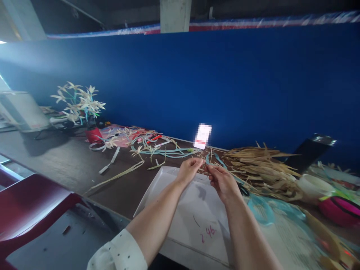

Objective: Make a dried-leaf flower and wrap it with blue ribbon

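Observation:
My left hand [191, 168] and my right hand [222, 179] meet above the far end of a white tray-like box lid [194, 210] marked with red numbers. Both have thumb and finger pinched together, tips almost touching. Whatever sits between them is too small and blurred to name. A blue strip [220, 160] shows just behind the fingertips; I cannot tell whether it is held. Beyond the hands a lit phone [202, 136] stands against the blue partition. Dried husk leaves [261, 168] lie in a pile right of my right hand.
Pale green strips [165, 152] and paper scraps litter the table [75, 161]. Husk flowers stand in a red pot [93, 135] at left. On the right are a white bowl [315, 187], a pink pouch [340, 210] and a blue tape roll [260, 210]. A red chair [33, 206] is at lower left.

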The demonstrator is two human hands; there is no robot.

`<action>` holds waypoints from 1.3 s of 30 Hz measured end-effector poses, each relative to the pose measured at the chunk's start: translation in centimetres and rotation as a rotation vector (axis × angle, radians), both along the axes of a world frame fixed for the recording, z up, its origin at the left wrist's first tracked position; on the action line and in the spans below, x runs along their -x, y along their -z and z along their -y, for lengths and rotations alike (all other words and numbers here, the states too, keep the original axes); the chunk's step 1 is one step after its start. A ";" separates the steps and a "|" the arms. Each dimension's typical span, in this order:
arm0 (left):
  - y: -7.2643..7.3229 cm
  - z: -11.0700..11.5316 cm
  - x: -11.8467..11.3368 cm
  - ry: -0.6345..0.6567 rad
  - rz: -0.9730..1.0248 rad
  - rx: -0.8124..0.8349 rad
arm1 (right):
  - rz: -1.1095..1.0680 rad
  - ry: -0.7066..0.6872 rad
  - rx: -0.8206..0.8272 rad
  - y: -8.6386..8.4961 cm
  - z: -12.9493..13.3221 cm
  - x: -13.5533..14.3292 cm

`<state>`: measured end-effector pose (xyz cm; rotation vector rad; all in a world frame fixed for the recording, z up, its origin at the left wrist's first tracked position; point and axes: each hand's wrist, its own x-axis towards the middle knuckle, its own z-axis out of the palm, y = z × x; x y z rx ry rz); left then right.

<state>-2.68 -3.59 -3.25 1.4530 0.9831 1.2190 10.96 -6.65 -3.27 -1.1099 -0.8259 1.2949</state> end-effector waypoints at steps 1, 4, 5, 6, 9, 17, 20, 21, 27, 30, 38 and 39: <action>0.0 0.1 0.0 0.023 -0.027 -0.010 | -0.025 0.017 -0.006 0.0 -0.1 -0.1; 0.1 0.3 -0.2 0.124 -0.079 0.001 | -0.105 0.070 -0.022 0.1 -0.2 -0.3; 0.2 0.3 -0.3 0.162 -0.091 0.022 | -0.127 0.074 -0.029 0.2 -0.3 -0.4; 0.2 0.3 -0.4 0.194 -0.099 0.043 | -0.145 0.070 -0.037 0.2 -0.4 -0.4; 0.4 0.2 -0.5 0.264 -0.114 0.058 | -0.165 0.057 -0.053 0.2 -0.5 -0.5; 0.4 0.2 -0.3 0.248 -0.085 0.031 | -0.112 0.108 -0.055 0.0 -0.4 -0.4; 0.3 0.4 -0.4 0.258 -0.067 0.034 | -0.053 0.128 -0.078 0.3 -0.6 -0.5; 0.3 0.4 -0.4 0.265 -0.062 0.036 | -0.018 0.145 -0.087 0.4 -0.7 -0.6; 0.0 0.6 -0.4 0.253 -0.058 0.029 | 0.185 0.256 -0.126 0.5 -0.7 -0.4; 0.0 0.6 -0.4 0.246 -0.057 0.034 | 0.214 0.270 -0.126 0.2 -0.4 -0.2; -0.1 0.5 -0.2 0.182 0.044 0.080 | 0.127 0.156 -0.127 0.5 -0.5 -0.7; 0.0 0.5 -0.2 0.173 0.046 0.089 | 0.141 0.148 -0.135 0.6 -0.5 -0.7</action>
